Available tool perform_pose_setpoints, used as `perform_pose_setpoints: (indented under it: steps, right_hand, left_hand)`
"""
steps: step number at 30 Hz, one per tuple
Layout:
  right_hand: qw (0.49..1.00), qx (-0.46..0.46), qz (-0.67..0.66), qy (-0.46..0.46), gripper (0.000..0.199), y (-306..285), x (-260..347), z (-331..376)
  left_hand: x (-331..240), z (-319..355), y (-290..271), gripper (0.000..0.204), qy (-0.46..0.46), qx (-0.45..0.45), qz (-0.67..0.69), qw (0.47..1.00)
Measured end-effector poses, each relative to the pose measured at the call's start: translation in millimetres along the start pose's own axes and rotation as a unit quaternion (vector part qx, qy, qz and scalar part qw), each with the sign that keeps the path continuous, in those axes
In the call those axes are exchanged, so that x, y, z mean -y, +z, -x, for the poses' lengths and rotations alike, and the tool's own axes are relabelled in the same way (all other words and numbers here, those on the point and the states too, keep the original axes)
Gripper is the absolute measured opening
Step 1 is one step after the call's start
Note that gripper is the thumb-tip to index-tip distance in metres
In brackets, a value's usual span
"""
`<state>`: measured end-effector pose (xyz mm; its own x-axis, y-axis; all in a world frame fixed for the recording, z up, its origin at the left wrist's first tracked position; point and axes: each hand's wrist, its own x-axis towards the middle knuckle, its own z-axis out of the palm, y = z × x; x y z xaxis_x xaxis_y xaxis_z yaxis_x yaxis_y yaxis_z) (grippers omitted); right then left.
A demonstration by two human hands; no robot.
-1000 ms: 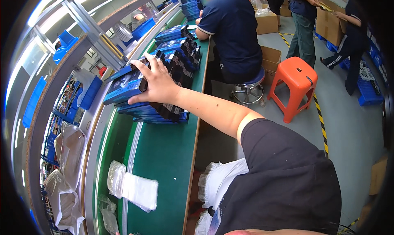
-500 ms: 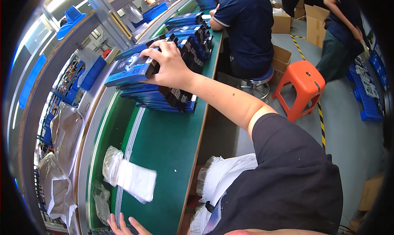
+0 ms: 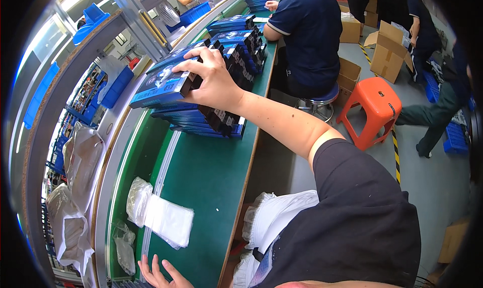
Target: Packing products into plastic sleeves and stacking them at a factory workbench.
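My right hand [image 3: 215,82] reaches far across the bench and is closed round the near edge of a flat blue-and-black box [image 3: 163,87]. Fingers lie over its top, with the thumb at its side. This box lies on a stack of similar boxes [image 3: 201,121]. At the lower edge, my left hand [image 3: 162,274] is open, fingers spread, holding nothing. It is nearest to a pile of clear plastic bags [image 3: 170,221] lying on the green bench top [image 3: 204,175].
More box stacks [image 3: 240,49] stand farther along the bench. A co-worker in a dark shirt [image 3: 309,36] sits beyond them. On the right are an orange stool [image 3: 370,112] and open cartons [image 3: 390,52]. A shelf frame [image 3: 75,52] runs along the left; crumpled plastic [image 3: 125,250] lies near the rail.
My right hand keeps its grip on the box, which has hardly moved. My left hand has come slightly higher into view. At right, a walking person has moved and another shows behind the cartons.
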<state>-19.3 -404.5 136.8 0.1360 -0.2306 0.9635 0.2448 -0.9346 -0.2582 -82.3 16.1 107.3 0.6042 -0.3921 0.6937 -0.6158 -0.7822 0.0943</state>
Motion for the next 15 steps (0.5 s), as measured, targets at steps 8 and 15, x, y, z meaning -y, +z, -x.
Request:
perform_pose_setpoints:
  steps: [8, 15]
  right_hand:
    - [0.995, -0.046, -0.035, -0.079, 0.04, 1.2, 32.4, -14.9]
    - [0.982, 0.005, -0.153, -0.113, 0.041, -10.2, 88.3, 9.6]
  left_hand:
    - [3.8, 1.5, 11.7, 0.02, -0.004, -0.011, 0.016, 1.0]
    - [32.1, 24.0, 62.3, 0.024, -0.018, 0.036, 0.059, 0.997]
